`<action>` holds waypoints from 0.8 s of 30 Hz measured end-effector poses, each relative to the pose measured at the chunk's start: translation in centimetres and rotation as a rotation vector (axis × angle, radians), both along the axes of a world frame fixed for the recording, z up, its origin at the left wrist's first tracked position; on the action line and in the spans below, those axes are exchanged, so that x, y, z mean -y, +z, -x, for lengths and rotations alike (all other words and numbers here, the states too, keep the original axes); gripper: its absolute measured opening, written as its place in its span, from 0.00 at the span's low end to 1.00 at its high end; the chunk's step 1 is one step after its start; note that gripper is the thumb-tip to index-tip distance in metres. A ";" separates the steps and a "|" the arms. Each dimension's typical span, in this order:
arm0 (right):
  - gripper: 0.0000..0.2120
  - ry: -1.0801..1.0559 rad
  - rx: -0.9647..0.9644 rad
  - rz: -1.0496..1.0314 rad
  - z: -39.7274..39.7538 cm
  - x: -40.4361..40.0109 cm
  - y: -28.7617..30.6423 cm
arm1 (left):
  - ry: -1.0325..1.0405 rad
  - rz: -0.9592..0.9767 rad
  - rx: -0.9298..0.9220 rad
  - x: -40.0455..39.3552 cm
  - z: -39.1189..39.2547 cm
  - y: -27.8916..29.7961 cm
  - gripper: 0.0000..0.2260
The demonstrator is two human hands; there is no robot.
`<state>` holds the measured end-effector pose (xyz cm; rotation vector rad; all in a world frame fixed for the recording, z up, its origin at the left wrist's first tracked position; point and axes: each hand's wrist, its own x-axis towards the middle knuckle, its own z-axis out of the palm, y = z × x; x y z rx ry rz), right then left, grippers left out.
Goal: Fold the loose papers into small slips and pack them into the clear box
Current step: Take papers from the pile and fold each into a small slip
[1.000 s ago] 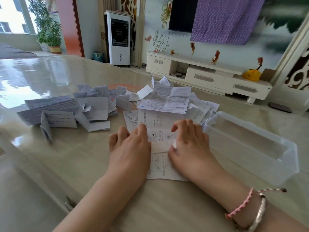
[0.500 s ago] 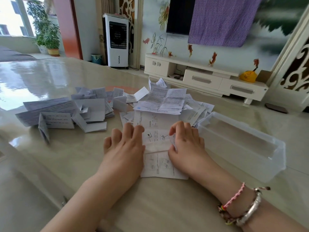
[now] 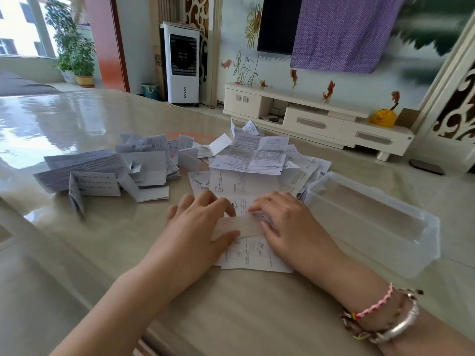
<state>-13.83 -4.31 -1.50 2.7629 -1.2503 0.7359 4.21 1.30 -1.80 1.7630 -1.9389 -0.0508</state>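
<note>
We have our left hand (image 3: 203,222) and right hand (image 3: 285,222) on one printed sheet (image 3: 246,253) on the counter (image 3: 231,312), pinching a fold (image 3: 237,227) between them. Folded slips (image 3: 144,173) lie beyond our left hand, loose papers (image 3: 257,152) ahead. The clear box (image 3: 372,222), beside our right hand, looks empty: packing seems not yet begun.

printed sheet (image 3: 250,249): small drawings and lines of print — too small to read.
unfolded leaflet (image 3: 253,156): dense columns of text, none legible.
folded slips (image 3: 97,185): rows of fine print, blurred.
air cooler (image 3: 183,63): dark front panel — no brand or label can be made out.
yellow bag (image 3: 382,117): faint markings, unreadable.
</note>
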 end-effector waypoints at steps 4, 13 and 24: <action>0.17 0.135 0.072 -0.051 0.6 -0.1 0.7 | -0.010 -0.009 -0.037 0.3 -0.4 -0.2 0.14; 0.11 0.202 -0.167 0.013 1.1 0.1 0.7 | -0.031 0.057 -0.107 0.2 -0.8 -0.4 0.18; 0.11 0.118 -0.163 0.077 0.6 -0.6 0.9 | -0.106 0.256 0.118 0.6 -0.9 0.2 0.04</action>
